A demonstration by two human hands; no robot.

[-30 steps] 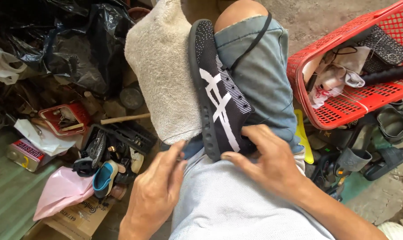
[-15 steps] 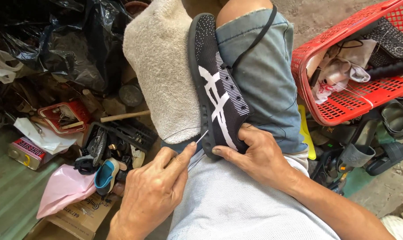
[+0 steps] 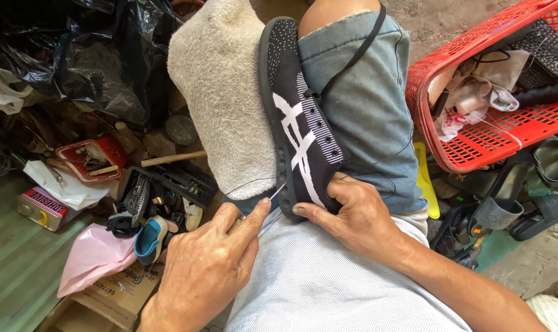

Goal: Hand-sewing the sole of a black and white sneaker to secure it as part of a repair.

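A black knit sneaker with white stripes lies lengthwise along the person's lap, toe toward 12 o'clock, heel toward 6 o'clock. It sits wedged between a beige fuzzy towel at its 9 o'clock side and the denim-clad thigh at its 3 o'clock side, touching both.

The right hand clasps the heel end of the sneaker, thumb pressed against the sole edge and fingers curled over the upper; its grip is closed firmly on the shoe. The left hand, at about 8 o'clock from the heel, pinches a thin metal needle between thumb and forefinger, a narrow grip, with the tip meeting the sole edge just beside the right thumb. A dark thread runs from the needle across the towel (it is too fine to follow far).

At 2 o'clock stands a red plastic basket holding cloth and dark shoe parts. Black sandals lie on the floor at 3 o'clock. At 9 o'clock is a clutter of small things: a yellow adhesive tin, a pink bag, a small blue shoe and a wooden-handled tool. Black plastic bags fill the 10 o'clock corner.
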